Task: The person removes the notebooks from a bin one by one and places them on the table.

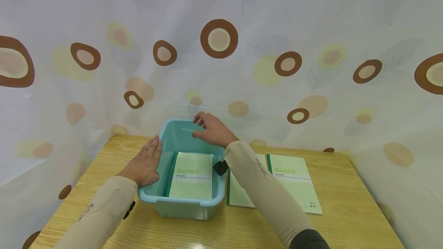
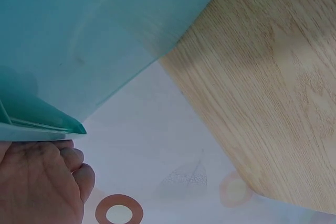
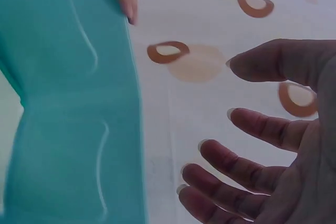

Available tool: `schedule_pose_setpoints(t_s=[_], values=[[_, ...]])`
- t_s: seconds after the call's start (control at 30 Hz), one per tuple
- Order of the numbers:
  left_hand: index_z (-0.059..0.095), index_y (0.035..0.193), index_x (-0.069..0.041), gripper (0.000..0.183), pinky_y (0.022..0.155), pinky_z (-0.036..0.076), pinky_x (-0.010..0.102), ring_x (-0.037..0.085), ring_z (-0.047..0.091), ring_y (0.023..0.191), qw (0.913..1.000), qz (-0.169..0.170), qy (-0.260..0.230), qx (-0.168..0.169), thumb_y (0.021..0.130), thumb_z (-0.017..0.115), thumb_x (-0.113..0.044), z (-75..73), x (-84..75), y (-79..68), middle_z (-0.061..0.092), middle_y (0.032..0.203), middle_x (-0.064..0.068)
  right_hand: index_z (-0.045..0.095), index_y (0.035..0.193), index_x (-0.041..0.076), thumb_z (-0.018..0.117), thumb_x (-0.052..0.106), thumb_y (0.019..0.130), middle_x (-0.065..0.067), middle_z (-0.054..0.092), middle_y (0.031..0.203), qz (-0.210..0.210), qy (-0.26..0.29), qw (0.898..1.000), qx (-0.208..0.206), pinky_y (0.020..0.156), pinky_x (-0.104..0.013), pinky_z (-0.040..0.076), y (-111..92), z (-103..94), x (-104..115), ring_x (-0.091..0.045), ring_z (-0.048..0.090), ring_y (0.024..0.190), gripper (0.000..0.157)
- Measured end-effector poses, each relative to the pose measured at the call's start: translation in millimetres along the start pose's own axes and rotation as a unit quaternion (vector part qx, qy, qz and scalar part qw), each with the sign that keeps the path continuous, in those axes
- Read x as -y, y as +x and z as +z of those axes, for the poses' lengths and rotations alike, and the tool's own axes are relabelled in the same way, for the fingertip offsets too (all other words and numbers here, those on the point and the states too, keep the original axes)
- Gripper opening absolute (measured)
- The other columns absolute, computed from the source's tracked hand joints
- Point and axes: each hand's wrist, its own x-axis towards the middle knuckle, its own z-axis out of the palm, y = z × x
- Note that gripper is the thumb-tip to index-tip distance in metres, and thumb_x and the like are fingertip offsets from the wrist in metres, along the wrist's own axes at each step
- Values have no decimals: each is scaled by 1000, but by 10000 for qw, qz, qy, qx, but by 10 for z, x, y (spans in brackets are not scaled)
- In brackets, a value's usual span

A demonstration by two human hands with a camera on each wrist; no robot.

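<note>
A light blue plastic basin (image 1: 183, 210) stands on the table, with a pale green notebook (image 1: 191, 187) lying cover up inside it. My left hand (image 1: 145, 162) rests along the basin's left rim, fingers straight; the left wrist view shows the palm (image 2: 39, 184) right below the rim. My right hand (image 1: 216, 130) hovers over the basin's far right corner and holds nothing. In the right wrist view its fingers (image 3: 247, 169) are spread and slightly bent, apart from the basin wall (image 3: 115, 145).
Right of the basin, two more notebooks lie side by side; the outer notebook (image 1: 290, 183) shows its cover, while my right sleeve (image 1: 256, 176) partly covers the inner notebook (image 1: 238, 193). A patterned curtain (image 1: 256, 18) hangs behind the wooden table (image 1: 353, 203).
</note>
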Motion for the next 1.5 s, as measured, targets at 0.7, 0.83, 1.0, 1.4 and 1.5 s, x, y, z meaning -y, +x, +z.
schedule_pose_setpoints(t_s=[0.7,0.83,1.0,1.4,1.5], values=[[15,144,20,84,114,14,56,50,10,141,9998,165,32,-131,71,49,-6,22,52,-5,7,153,37,43,142,9,62,30,88,-11,49,141,1437,-630,9857,612,92,-41,48,537,945,-153,-27,51,123,62],[15,143,20,84,114,15,56,50,10,141,9997,187,53,-139,71,49,-5,27,37,2,7,153,37,45,141,7,66,28,86,-12,50,139,1575,-810,9812,768,94,-40,47,579,1087,-286,-27,50,123,63],[15,144,20,84,114,15,56,50,11,142,9998,165,64,-124,72,50,-6,30,22,-2,8,153,36,52,135,3,70,22,84,-13,57,130,1504,-818,9808,932,86,-39,50,626,1274,-411,-27,57,111,58],[17,143,20,82,114,16,56,49,13,141,9996,205,86,-162,72,48,-6,3,6,-17,10,153,36,53,133,8,72,32,81,-7,59,115,1985,-1183,9579,1705,70,-38,47,988,1716,-925,-22,55,84,61],[16,144,20,81,115,16,55,49,12,142,9997,177,92,-142,73,47,-6,8,17,-14,9,153,36,56,127,6,71,27,82,-8,60,108,2072,-1061,9610,1492,65,-37,44,837,1571,-698,-22,52,77,52]])
